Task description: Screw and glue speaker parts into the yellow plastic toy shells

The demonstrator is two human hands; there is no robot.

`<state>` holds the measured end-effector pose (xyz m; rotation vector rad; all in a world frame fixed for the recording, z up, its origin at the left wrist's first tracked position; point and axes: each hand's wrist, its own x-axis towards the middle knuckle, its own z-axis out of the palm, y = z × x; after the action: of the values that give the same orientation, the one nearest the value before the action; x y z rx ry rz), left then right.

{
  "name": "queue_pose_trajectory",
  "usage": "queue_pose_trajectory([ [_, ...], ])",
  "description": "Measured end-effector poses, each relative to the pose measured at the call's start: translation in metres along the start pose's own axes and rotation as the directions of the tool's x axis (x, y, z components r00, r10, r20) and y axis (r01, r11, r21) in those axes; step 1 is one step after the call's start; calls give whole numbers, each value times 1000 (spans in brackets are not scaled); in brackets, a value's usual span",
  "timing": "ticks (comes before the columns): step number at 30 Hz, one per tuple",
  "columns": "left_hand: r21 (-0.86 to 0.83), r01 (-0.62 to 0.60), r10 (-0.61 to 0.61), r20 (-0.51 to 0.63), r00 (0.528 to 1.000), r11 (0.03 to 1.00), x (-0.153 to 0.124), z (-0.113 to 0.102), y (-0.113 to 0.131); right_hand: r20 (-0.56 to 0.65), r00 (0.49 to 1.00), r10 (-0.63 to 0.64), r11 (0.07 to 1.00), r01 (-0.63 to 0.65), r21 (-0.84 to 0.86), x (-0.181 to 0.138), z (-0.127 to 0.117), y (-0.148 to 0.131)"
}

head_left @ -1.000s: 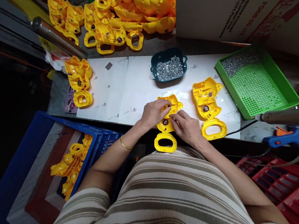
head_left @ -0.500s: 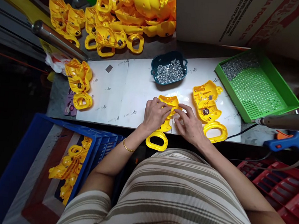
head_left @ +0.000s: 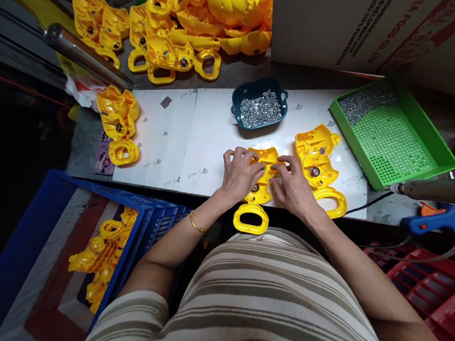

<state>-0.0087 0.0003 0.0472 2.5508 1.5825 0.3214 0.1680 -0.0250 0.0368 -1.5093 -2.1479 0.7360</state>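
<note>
On the white board in front of me lies a yellow plastic housing half (head_left: pixel 264 194) with an oval handle (head_left: pixel 251 219) that juts over the table edge toward me. A small dark round part sits inside it. My left hand (head_left: pixel 240 176) grips the housing from the left, fingers bent over its inside. From the right, my right hand (head_left: pixel 293 187) closes on its edge with thumb and forefinger. Anything small between the fingertips is hidden. Just right of my right hand is a second open yellow housing (head_left: pixel 317 152) with thin wires and a round metal-rimmed part.
A dark teal basket (head_left: pixel 240 94) of small shiny metal pieces stands behind my hands. A green perforated tray (head_left: pixel 405 138) sits at right, near a blue glue gun (head_left: pixel 438 221). Yellow housings (head_left: pixel 233 12) are piled at the back. A blue crate (head_left: pixel 57 182) stands lower left.
The housing between my hands has shifted slightly right and turned, its handle swinging right. Both hands moved a little right with it, and the round part inside now shows more.
</note>
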Motion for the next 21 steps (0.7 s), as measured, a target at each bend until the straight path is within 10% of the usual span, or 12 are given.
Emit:
queue_pose_trajectory([
  [8,-109,32,-33,-7,999,994,3,14,23,154,987,39,994,-23,-104,-9,-25,6],
  [21,-230,64,-83,-77,994,971,-3,23,20,14,994,106,985,-103,-137,-13,-16,1],
])
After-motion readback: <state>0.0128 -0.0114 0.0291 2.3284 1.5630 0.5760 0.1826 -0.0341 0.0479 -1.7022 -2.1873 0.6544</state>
